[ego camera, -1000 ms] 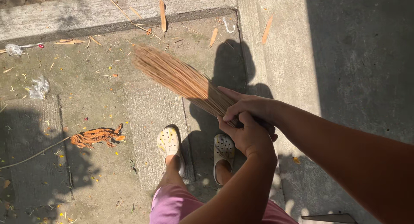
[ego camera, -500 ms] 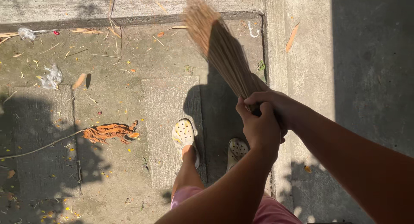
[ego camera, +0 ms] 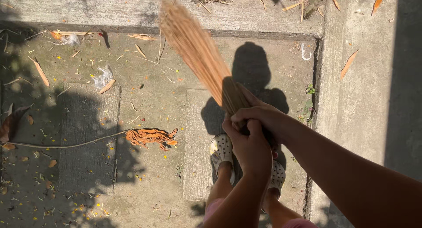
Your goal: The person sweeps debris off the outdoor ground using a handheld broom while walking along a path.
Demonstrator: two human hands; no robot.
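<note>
Both hands clamp the bound end of a stick broom (ego camera: 198,52). The left hand (ego camera: 251,145) wraps it from below, grip closed on the bundle; the right hand (ego camera: 257,116) closes over it just above, fingers (ego camera: 239,115) curled round the sticks. The broom runs up and away from the grip, bristle tips fanned and blurred out near the concrete curb (ego camera: 110,12) at the far end, lifted off the concrete ground (ego camera: 145,100) as far as the view tells.

Risks, judged from this:
- The two hands are stacked tight at one end, so leverage is short; a hard swing could twist the bundle in the grip or let loose sticks slide out.
- The bristle tips sit close to the curb; striking its edge could snap or splay thin sticks.
- The orange frayed rope end (ego camera: 149,136) lies on the ground to the left of the grip, cord trailing further left; bristles could snag it and drag it instead of clearing it.
- Light clear plastic scraps (ego camera: 103,76) and dry leaves (ego camera: 40,72) lie left of the grip; a fast stroke could scatter them.
- The feet in perforated clogs (ego camera: 221,150) stand directly under the grip; a low backswing could hit them.
</note>
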